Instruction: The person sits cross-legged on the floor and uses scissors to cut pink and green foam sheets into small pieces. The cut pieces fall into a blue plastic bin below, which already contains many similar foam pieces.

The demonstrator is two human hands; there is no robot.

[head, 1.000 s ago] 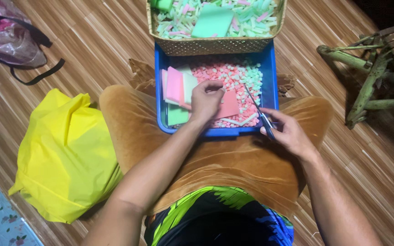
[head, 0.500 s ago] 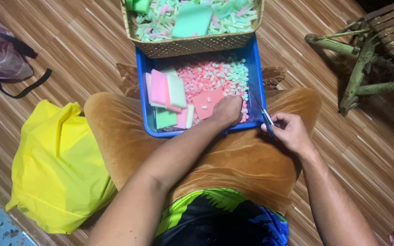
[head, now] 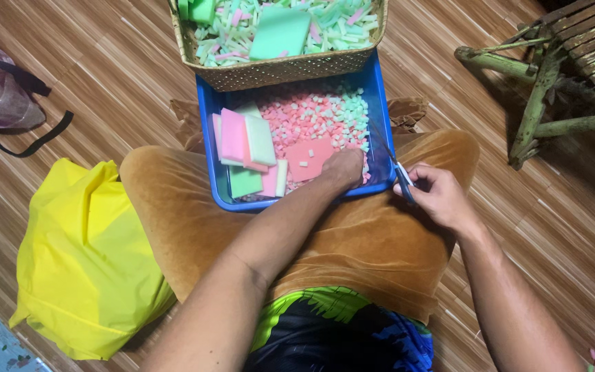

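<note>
A seated person's left hand (head: 344, 167) reaches into a blue tray (head: 209, 110) on the lap, fingers curled down onto a pink foam sheet (head: 309, 157) amid small cut pieces. The right hand (head: 435, 193), at the tray's right edge, grips scissors (head: 395, 167). A woven basket (head: 277, 70) of foam strips stands beyond; a yellow bag (head: 80, 255) lies left.

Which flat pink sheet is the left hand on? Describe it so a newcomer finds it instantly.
Start at the blue tray on the person's lap, just below the woven basket. Inside it, on the bed of small pink and green foam bits, lies one flat salmon-pink sheet under the left hand. Unlike the stacked pink and green sheets at the tray's left, it lies alone.
</note>
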